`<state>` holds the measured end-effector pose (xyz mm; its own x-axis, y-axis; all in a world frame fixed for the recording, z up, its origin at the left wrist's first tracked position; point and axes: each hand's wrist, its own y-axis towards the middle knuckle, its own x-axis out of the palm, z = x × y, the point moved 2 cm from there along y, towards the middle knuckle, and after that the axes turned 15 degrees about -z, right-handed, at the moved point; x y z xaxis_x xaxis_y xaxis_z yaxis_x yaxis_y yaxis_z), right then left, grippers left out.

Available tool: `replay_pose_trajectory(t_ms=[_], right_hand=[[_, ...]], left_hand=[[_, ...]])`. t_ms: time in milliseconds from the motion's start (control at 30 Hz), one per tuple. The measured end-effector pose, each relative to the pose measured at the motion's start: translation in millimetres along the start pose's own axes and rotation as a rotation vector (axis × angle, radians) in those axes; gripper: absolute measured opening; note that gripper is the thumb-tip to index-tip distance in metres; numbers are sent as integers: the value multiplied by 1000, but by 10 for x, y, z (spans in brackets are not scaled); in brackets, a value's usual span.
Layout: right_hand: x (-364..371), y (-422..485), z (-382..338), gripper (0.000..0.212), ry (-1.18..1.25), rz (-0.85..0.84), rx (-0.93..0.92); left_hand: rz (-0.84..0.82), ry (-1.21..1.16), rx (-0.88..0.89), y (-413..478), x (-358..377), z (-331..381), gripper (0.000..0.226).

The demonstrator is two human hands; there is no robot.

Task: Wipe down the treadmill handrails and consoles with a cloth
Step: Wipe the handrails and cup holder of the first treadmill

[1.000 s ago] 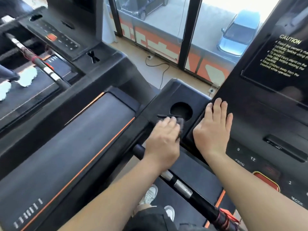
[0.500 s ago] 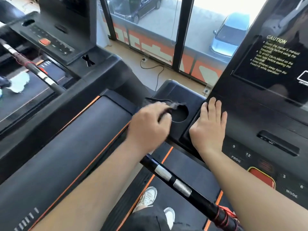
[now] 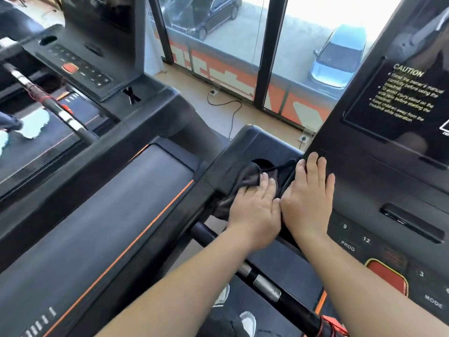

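A black tubular handrail with silver sensor plates passes under the forearms. Beyond it, the left grip lies flat with straight fingers, pressing a dark grey cloth onto the black plastic console tray, just before its round cup recess. The right grip rests flat and released alongside, touching it.

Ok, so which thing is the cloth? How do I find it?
Start at the big black treadmill console on the right, with the CAUTION notice. At its left corner is a round cup-holder hole, and the crumpled dark grey cloth lies at its rim, under the left hand. It is the only soft, wrinkly thing there; everything around it is hard, smooth plastic.
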<state>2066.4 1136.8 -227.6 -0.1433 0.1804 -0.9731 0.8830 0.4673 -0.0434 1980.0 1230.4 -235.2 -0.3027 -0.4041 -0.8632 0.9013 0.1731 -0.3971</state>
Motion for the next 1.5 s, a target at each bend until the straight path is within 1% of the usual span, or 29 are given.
replay_pose_trajectory(t_ms=[33,100,200,233,300,333,433,500,567,633,700,733,800,933,1100,1200,1300,1400,1433,1500], right_hand=[[0,3,6,77,9,-10,1],[17,6,16,66,7,15,1],[44,8,13,58,5,25,7],[43,2,7,58,5,24,10],[42,-4,6,59,2,29,15],[39,-2,6,60,-1,37,13],[46,4,-1,65,-6,43,2],[52,3,2,65,-4,41,-9],[57,-8,7,64,-10,35,-10],[56,-24,-9,63,-16,41,-3],[48,-21,-26,61,-22,48,8],[49,-22,-29,61,-29,46,12],[63,-22,-27,61,-59,52,20],[67,-21,-37,62,-86,74,27],[47,44,-67,63,-76,69,34],[53,46,-36,62,-76,77,31],[67,32,-18,61,-57,82,34],[69,37,-30,61,-55,86,41],[71,37,-34,61,-60,84,38],[76,35,-29,61,-66,82,38]], left_hand=[[-22,-19,46,-5,-11,14,75],[-52,23,69,27,-132,-195,64],[-26,177,-39,127,-356,-610,63],[-11,188,-88,157,-381,-648,63],[19,118,-167,149,-297,-479,65],[25,70,-173,118,-218,-331,66],[8,37,-67,22,-60,-115,64],[-5,110,-5,96,-170,-316,62],[9,206,-66,206,-358,-587,63],[27,131,-173,331,-502,-802,64],[16,-13,-205,388,-536,-851,64],[11,-24,-208,367,-513,-821,65],[13,45,-200,316,-429,-737,68],[-25,175,-93,404,-423,-625,68],[-84,202,68,1085,-790,-420,65],[-150,195,200,1239,-802,-151,61],[-176,173,337,955,-623,-106,60],[-211,219,451,552,-576,-369,61],[-228,219,461,427,-561,-455,61],[-192,244,423,298,-505,-515,64]])
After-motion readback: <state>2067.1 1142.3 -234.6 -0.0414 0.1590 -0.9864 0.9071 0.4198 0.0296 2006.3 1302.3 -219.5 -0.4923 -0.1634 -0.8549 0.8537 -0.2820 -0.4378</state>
